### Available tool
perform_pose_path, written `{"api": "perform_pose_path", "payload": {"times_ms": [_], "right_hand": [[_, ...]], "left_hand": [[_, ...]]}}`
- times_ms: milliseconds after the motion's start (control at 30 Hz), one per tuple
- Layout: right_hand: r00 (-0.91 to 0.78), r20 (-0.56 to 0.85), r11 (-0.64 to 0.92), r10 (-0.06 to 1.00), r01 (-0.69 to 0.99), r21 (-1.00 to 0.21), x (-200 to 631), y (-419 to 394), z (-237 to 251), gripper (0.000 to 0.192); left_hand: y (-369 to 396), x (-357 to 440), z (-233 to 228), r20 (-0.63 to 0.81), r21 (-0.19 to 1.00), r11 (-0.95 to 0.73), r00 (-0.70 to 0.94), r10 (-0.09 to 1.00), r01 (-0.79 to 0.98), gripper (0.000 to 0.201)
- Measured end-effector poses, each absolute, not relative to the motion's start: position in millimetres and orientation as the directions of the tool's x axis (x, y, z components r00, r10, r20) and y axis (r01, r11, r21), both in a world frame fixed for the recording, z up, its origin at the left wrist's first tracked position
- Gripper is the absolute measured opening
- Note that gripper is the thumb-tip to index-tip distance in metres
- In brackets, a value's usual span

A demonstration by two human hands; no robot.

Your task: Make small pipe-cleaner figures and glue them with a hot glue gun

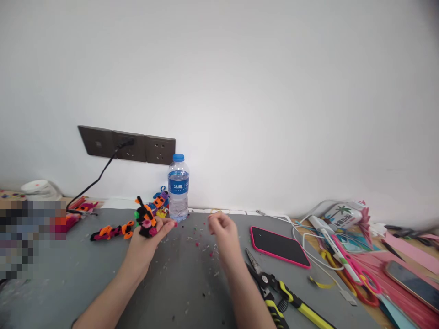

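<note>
Low in the centre-left of the frame, the left hand lies palm up on the grey surface, its fingers curled closed around a small black, orange and pink pipe-cleaner figure that stands up out of the grip. Just right of centre, the right hand hovers a little above the surface with its fingers bent loosely inward, thumb and fingertips close together; whether they pinch anything is too small to tell. Between and around the two hands, tiny coloured scraps are scattered over the grey. Left of the held figure lies a second orange, black and pink pipe-cleaner piece, flat on the surface and apart from the hand. Just behind the left hand, near the wall, stands an upright clear plastic water bottle with a blue cap and label, with a small heap of bright pipe-cleaner figures touching its left side. To the right of the right forearm, yellow-and-black handled cutters lie at an angle, and beyond them a dark phone in a pink case lies flat. Further right, pink-handled scissors rest among pink paper sheets. On the wall at centre-left, a dark socket strip holds a black cable.
</note>
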State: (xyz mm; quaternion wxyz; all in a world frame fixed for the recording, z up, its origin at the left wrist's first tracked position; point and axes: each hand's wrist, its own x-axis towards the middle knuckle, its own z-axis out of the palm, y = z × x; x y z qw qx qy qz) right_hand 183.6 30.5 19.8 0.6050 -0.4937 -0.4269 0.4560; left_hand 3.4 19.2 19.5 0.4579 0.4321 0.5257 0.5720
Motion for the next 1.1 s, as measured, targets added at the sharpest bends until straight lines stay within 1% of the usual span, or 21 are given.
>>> {"api": "perform_pose_path", "payload": {"times_ms": [33, 100, 133, 200, 267, 300, 367, 433, 600, 667, 767, 900, 1100], "right_hand": [[0.279, 0.083, 0.130, 0.957, -0.156, -0.979, 191.1, 31.7, 21.3, 0.020], [0.301, 0.078, 0.153, 0.950, -0.235, -0.960, 200.4, 33.1, 23.0, 0.024], [0.278, 0.068, 0.149, 0.958, -0.281, -0.948, 201.5, 33.3, 23.1, 0.025], [0.180, 0.047, 0.109, 0.983, -0.350, -0.931, 197.5, 32.8, 22.4, 0.025], [0.065, 0.042, 0.063, 0.997, -0.363, -0.930, 189.6, 31.3, 21.9, 0.026], [0.016, 0.046, 0.049, 0.999, -0.352, -0.935, 186.0, 30.3, 22.3, 0.027], [-0.039, 0.061, 0.046, 0.997, -0.316, -0.948, 181.9, 28.1, 24.3, 0.030], [-0.053, 0.068, 0.050, 0.996, -0.287, -0.957, 182.2, 26.1, 27.2, 0.032], [-0.095, 0.013, -0.009, 0.995, -0.223, -0.975, 187.8, 22.8, 32.0, 0.032], [-0.135, -0.011, -0.035, 0.991, -0.174, -0.984, 186.9, 21.7, 32.0, 0.031], [-0.199, -0.033, -0.050, 0.979, -0.082, -0.995, 182.8, 20.3, 30.6, 0.032], [-0.243, 0.002, -0.005, 0.970, -0.029, -1.000, 178.0, 20.0, 27.2, 0.029], [-0.234, 0.087, 0.084, 0.968, -0.022, -0.996, 176.3, 21.0, 23.6, 0.025]], "left_hand": [[19.7, 2.1, 19.4, 0.018, 0.998, -0.031, -0.213, 0.977, -0.058, 0.048], [19.6, 2.1, 17.9, 0.026, 1.000, -0.025, -0.176, 0.984, 0.013, 0.040], [19.0, 3.4, 16.7, 0.024, 0.997, -0.014, -0.138, 0.990, 0.071, 0.035], [17.7, 7.6, 14.0, 0.000, 0.980, 0.011, -0.059, 0.998, 0.198, 0.028], [17.0, 12.0, 12.2, -0.028, 0.962, 0.028, -0.007, 1.000, 0.273, 0.028], [17.0, 13.6, 11.9, -0.038, 0.959, 0.034, 0.010, 0.999, 0.280, 0.029], [17.7, 15.1, 12.7, -0.044, 0.967, 0.033, 0.039, 0.998, 0.253, 0.028], [18.6, 14.7, 14.7, -0.035, 0.973, 0.023, 0.049, 0.998, 0.229, 0.027], [17.7, 12.5, 18.6, -0.001, 0.979, 0.011, -0.049, 0.999, 0.203, 0.029], [16.1, 13.1, 19.0, -0.011, 0.990, 0.019, -0.056, 0.998, 0.142, 0.027], [13.9, 15.2, 18.8, -0.034, 0.999, 0.035, -0.017, 0.999, 0.033, 0.028], [13.0, 16.3, 17.6, -0.066, 0.997, 0.066, 0.005, 0.998, -0.033, 0.027], [12.2, 15.7, 18.6, -0.075, 0.995, 0.076, 0.011, 0.997, -0.059, 0.031]]}}
